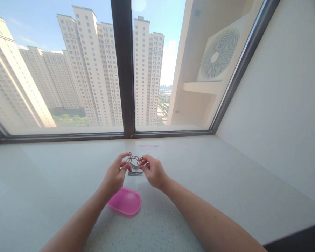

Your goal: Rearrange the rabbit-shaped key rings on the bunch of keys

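Left hand [117, 173] and right hand [155, 171] pinch looped ends of brown wire piece [133, 158], held between them over white sill [189, 171]. Two grey clips [135, 173] show between hands; pink tray [127, 202] lies nearer, partly behind left wrist. High-rise towers [86, 52] fill window [126, 70].

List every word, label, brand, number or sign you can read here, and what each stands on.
None can be read.
Brown wire frame between both hands: no readable marks.
Grey clips and pink tray: none visible.
Air conditioner outside: no readable brand.
Buildings: any signs are too small to read.
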A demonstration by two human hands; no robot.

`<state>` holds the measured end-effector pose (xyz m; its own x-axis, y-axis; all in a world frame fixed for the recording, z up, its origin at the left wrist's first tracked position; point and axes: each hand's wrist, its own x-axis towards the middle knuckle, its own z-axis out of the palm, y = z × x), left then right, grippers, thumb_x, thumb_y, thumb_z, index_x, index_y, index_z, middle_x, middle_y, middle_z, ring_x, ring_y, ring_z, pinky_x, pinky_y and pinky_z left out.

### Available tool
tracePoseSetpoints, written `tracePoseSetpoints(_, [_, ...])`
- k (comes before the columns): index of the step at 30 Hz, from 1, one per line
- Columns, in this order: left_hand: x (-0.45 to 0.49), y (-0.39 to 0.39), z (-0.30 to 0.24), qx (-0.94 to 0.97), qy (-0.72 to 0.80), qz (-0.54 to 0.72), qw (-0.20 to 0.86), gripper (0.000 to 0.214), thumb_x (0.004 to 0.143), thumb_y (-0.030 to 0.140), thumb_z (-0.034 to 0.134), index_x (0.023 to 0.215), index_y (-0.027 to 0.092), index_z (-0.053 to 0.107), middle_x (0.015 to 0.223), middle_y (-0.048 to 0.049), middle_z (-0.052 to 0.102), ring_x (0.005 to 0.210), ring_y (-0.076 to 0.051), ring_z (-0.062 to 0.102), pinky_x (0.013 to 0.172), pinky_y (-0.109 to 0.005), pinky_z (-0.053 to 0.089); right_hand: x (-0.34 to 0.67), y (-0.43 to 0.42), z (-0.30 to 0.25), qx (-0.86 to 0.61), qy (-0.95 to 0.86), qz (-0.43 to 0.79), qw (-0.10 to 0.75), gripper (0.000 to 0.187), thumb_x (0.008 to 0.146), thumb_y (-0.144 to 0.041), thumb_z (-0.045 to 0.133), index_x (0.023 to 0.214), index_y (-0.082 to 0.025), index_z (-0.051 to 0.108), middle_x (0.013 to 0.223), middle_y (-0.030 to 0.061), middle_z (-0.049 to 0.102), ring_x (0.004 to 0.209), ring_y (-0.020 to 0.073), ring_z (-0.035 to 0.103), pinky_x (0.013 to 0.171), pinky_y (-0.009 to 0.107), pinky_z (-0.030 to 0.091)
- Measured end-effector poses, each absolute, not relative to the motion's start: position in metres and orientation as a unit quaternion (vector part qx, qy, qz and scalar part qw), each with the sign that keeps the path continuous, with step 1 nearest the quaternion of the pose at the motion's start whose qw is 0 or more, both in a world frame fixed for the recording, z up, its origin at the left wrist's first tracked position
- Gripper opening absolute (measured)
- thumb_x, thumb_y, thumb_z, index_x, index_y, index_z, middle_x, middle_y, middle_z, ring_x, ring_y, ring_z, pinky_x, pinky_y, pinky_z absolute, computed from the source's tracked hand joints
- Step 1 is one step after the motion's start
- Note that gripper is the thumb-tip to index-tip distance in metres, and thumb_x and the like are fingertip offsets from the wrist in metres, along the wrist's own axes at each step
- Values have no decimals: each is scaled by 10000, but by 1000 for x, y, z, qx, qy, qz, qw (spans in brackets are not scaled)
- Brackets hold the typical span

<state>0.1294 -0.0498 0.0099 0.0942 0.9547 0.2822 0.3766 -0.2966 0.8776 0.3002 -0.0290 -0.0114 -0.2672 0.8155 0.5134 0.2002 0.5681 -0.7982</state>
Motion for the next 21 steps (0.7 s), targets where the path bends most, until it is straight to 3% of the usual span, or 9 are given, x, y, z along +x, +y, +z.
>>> tracePoseSetpoints(6, [129,-50,9,666,503,452,316,376,822,319,422,1181,210,450,667,18,594,359,-61,310,395,-181,283,300,-29,-13,-344,-722,330,502,241,784,-126,553,1018,-180,532,782,-2,572,479,52,460,465,193,381])
tracePoseSetpoints(21, [127,-47,6,670,502,446,317,342,849,302,418,1186,241,430,669,40,568,377,-54,300,385,-162,262,300,-29,-11,-360,-719,328,495,262,778,-120,550,1030,-188,525,751,-11,552,478,53,455,459,190,366])
